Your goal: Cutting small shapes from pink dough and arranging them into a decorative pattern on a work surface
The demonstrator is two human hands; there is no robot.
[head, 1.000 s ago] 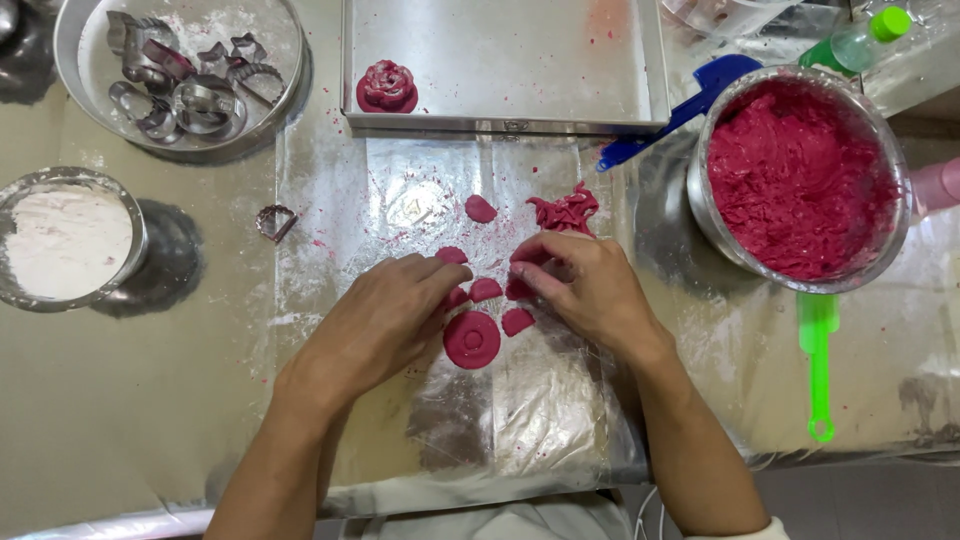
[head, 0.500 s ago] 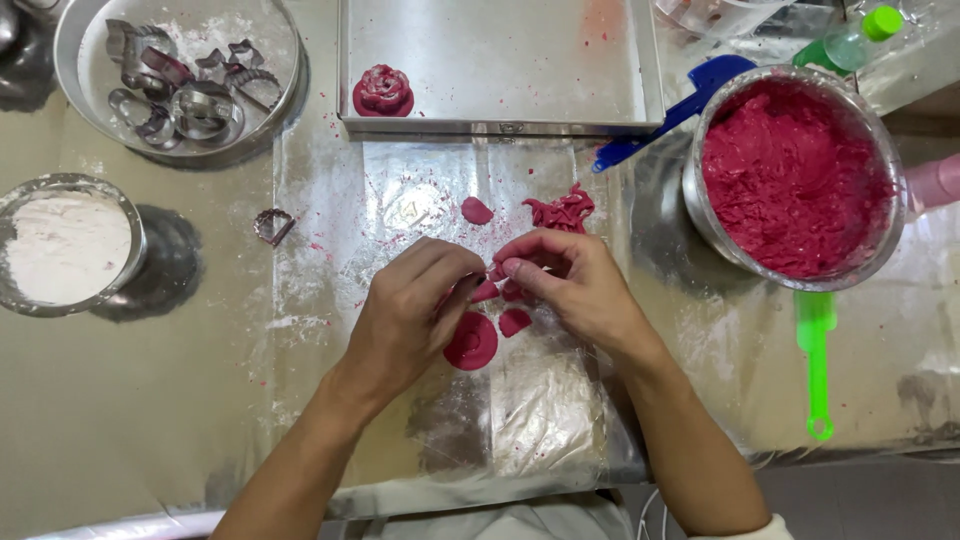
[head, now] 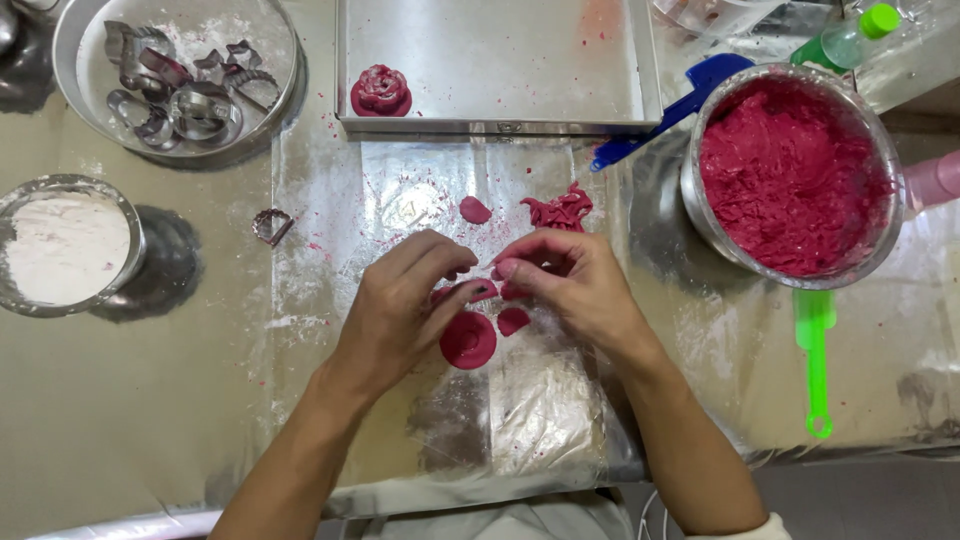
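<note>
Compared with a second ago: both hands up off the plastic sheet [head: 540, 420] instead of flat over the pieces, fingertips now meeting above the round dough disc [head: 468, 342]. Between them, a thin dough piece [head: 480, 291], raised clear of the sheet. Disc in the same spot as before. Judging by that, past pressing and flattening, and on to handling one piece in the air.

Left hand [head: 400, 305]: closed in a pinch, thumb and forefinger on the near end of the dough piece. Right hand [head: 575, 285]: fingers curled, tips pinched on the other end, just touching the left hand's tips.

Dough piece: at the middle of the sheet, directly above the far edge of the disc. Long axis roughly across the table, left to right, right end a little higher. Which face is turned up: cannot tell, mostly hidden by the fingers.

Disc: flat on the sheet, round, so no long axis; dimpled face upward. Just beside it on the right, a smaller flat bit [head: 513, 320].

Farther off: one loose petal [head: 474, 210], a clump of scraps [head: 562, 207], a finished dough rose [head: 380, 90] in the metal tray [head: 500, 60], a bowl of pink dough [head: 790, 180], a bowl of cutters [head: 175, 75].
</note>
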